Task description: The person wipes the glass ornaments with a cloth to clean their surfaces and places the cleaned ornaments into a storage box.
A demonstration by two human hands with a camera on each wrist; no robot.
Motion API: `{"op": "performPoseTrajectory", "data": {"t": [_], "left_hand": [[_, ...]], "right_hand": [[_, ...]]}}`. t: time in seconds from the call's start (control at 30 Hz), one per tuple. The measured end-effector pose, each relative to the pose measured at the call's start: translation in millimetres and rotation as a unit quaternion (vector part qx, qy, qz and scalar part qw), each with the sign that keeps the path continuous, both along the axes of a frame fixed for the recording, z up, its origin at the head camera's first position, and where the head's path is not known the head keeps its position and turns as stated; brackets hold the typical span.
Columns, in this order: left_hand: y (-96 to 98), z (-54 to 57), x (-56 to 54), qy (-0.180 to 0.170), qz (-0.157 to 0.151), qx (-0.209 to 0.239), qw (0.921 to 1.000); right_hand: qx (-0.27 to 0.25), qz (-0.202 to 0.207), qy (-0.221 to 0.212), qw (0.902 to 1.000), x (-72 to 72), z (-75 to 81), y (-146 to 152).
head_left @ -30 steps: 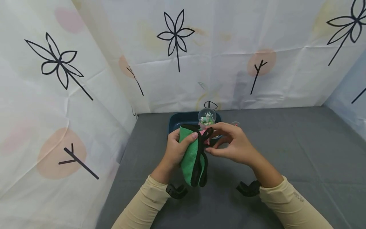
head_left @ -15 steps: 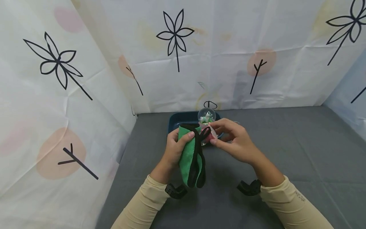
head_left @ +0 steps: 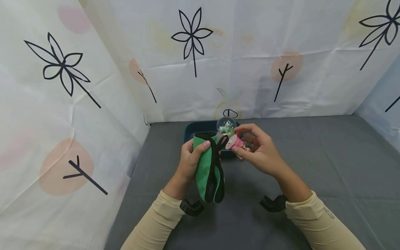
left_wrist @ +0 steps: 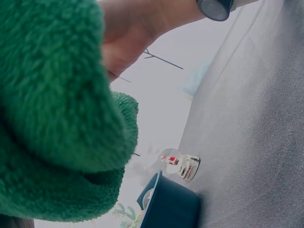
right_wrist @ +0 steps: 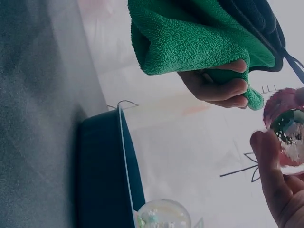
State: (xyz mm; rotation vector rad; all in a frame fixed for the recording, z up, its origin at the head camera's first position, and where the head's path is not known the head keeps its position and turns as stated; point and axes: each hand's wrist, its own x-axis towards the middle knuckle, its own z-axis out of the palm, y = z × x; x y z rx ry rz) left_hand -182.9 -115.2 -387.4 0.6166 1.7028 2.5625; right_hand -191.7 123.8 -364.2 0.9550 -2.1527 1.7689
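In the head view my left hand (head_left: 187, 161) grips a folded green cloth (head_left: 204, 172) with black edging and a black loop, thumb on its front. The cloth hangs upright over the table. Just right of it, my right hand (head_left: 260, 151) holds a small snow globe (head_left: 235, 141) by thumb and fingers; its pink base is turned toward the cloth and its pale underside shows. The right wrist view shows the snow globe's clear ball (right_wrist: 290, 130) between fingers and thumb, apart from the cloth (right_wrist: 199, 47).
A dark blue bin (head_left: 191, 131) stands behind the hands near the back wall. A larger snow globe (head_left: 225, 125) with a white figure shows at the bin. In the left wrist view, another snow globe (left_wrist: 178, 164) with a red figure stands on the grey table beside the bin.
The right hand has drawn the small snow globe out from behind the cloth to the right and turned it, bringing its base's underside into view. The left hand with the cloth has shifted slightly left.
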Motion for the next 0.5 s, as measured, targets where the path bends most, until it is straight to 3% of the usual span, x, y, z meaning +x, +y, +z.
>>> {"op": "performPoseTrajectory", "data": {"t": [0.2,0.5], "left_hand": [[0.5,-0.3,0.7,0.0,-0.001,-0.005,1.0],[3.7,-3.1,-0.6,0.006,0.032,-0.039,0.9987]], "right_hand": [[0.003,-0.022,0.033,0.9992,-0.8,-3.0,-1.2],[-0.007,0.032,0.07,0.997,0.0,-5.4,-4.5]]}}
